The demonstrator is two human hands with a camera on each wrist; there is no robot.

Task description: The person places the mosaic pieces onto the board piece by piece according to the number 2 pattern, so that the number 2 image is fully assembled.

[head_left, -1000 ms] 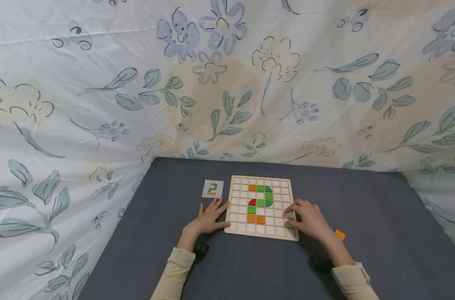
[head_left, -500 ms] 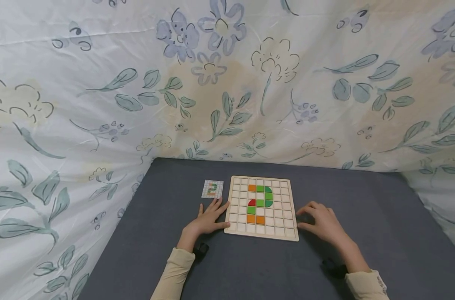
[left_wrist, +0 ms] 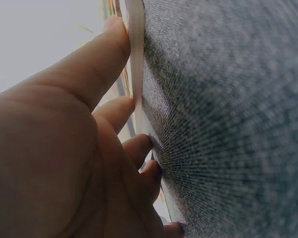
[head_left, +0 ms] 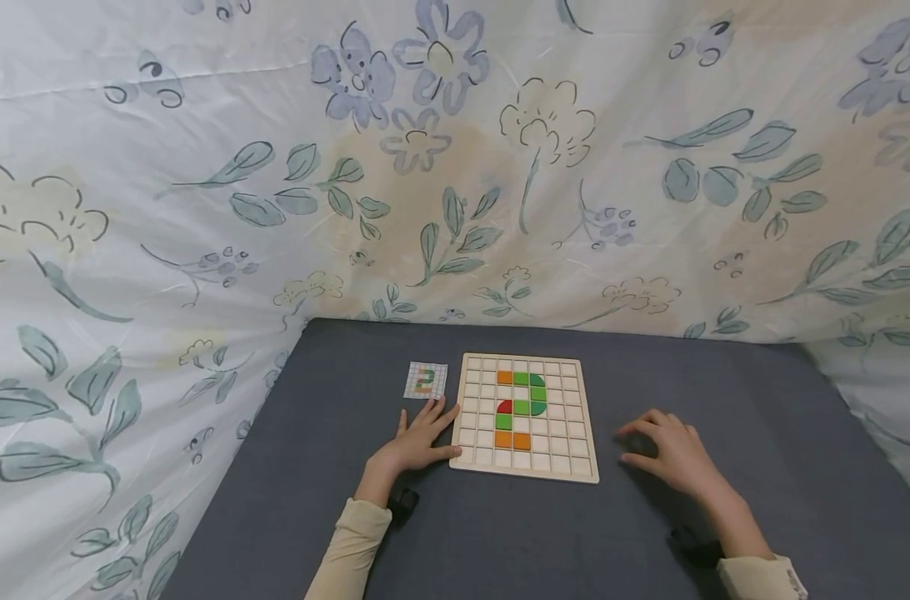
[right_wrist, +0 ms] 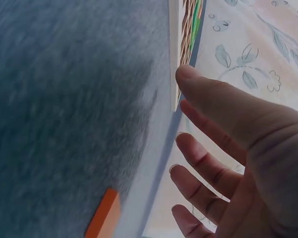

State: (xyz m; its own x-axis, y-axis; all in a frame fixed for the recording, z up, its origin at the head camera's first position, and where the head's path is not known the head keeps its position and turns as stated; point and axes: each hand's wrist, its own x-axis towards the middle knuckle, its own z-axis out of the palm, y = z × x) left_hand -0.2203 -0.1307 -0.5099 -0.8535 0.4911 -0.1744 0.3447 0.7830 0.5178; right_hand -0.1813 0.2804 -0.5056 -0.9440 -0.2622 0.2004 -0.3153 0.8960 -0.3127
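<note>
A wooden grid board [head_left: 560,429] lies on the dark table, its coloured tiles forming a shape like a 2. Among them are an orange square [head_left: 505,377], a red quarter-round tile [head_left: 504,407], several green ones and two orange squares [head_left: 522,441] at the bottom. My left hand [head_left: 416,439] rests with spread fingers, its thumb and index finger touching the board's left edge. To the right of the board, apart from it, my right hand [head_left: 672,450] hovers with loosely bent fingers, nothing between them. An orange tile [right_wrist: 104,218] shows below that hand in the right wrist view; the head view hides it.
A small printed card [head_left: 426,380] with a coloured 2 on a grid lies left of the board, just beyond the left fingertips. Behind the dark table [head_left: 530,542] hangs a floral cloth [head_left: 455,167].
My right hand has drawn away from the board's right side, moving right. The orange tile, visible by the right wrist a second ago, is now covered in the head view. My left hand stays put.
</note>
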